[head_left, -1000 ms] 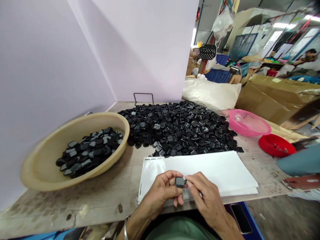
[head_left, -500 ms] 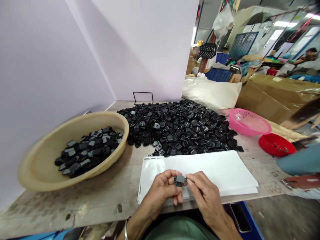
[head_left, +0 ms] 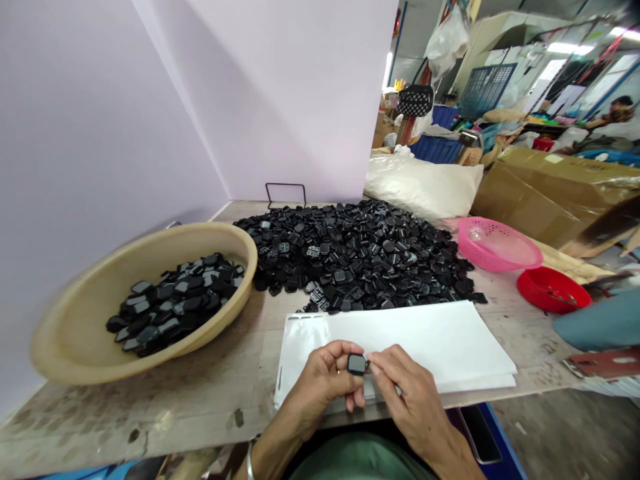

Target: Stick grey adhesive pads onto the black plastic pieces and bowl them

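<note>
My left hand (head_left: pixel 330 377) pinches a small square black plastic piece (head_left: pixel 357 364) with a grey face and dark rim, holding it over the near edge of the white paper stack (head_left: pixel 415 340). Closed at the piece's right edge is my right hand (head_left: pixel 405 383). Its thumb and fingertips meet at a small dark bit there, and a thin thing shows in part under the palm; I cannot make out what it is. Beyond the paper spreads a large heap of black plastic pieces (head_left: pixel 350 247). More grey-faced pieces (head_left: pixel 175 300) lie in the beige basin (head_left: pixel 70 320) at left.
A pink perforated basket (head_left: pixel 500 247) and a red bowl (head_left: pixel 553 290) stand at right, near a blue-grey cylinder (head_left: pixel 600 320). A black wire stand (head_left: pixel 285 185) is by the wall. Behind are a white sack (head_left: pixel 425 183) and a cardboard box (head_left: pixel 555 193). A phone (head_left: pixel 480 433) lies below the table edge.
The black piece has tilted in my fingers: its detailed lower side showed before, and now its grey face is towards me. Both hands stay in nearly the same place.
</note>
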Available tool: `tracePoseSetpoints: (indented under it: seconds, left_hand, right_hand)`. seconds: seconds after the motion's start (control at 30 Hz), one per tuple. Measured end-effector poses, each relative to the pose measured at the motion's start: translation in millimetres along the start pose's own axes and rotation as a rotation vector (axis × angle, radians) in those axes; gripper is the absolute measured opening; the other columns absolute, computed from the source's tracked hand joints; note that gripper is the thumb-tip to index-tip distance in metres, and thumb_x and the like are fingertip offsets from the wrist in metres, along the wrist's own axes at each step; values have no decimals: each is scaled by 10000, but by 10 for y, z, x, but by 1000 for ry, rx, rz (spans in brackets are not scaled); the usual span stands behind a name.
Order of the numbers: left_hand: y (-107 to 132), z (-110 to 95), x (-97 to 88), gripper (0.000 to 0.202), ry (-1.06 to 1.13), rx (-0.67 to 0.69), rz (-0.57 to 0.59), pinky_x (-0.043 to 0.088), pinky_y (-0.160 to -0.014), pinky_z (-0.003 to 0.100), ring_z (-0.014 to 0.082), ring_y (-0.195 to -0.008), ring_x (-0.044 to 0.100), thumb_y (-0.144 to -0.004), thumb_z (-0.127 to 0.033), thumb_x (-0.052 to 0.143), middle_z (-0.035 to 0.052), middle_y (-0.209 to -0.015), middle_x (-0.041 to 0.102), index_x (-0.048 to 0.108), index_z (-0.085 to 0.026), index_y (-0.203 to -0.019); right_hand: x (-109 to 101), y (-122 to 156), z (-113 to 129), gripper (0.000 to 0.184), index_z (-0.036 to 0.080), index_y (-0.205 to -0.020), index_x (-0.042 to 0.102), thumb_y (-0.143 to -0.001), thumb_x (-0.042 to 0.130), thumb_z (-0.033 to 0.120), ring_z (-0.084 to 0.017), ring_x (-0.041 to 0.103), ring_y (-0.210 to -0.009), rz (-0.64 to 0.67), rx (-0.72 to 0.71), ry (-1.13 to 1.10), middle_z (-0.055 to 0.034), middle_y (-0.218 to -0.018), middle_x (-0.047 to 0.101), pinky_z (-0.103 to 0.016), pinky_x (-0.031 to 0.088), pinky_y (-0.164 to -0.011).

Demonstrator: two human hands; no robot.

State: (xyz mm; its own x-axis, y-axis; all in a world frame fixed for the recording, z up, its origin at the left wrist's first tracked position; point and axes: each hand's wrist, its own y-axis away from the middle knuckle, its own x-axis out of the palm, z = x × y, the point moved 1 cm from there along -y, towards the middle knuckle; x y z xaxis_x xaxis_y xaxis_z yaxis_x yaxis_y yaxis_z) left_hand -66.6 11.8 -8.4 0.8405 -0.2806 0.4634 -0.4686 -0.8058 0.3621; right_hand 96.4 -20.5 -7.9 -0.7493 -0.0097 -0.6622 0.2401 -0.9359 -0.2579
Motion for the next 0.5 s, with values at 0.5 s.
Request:
tracePoseSetpoints:
  seconds: [0.5]
  left_hand:
    - [3,48,9,294,-84,21,-29,378,-400,180,116,-419,549,-772,-362,649,-18,-492,576,550,-137,-933]
  right_hand:
    - [23,21,87,268,198,-1098,576,-945,365,136,-177,584,-777,-11,-71,153,-46,-861,570,-288,453,-656]
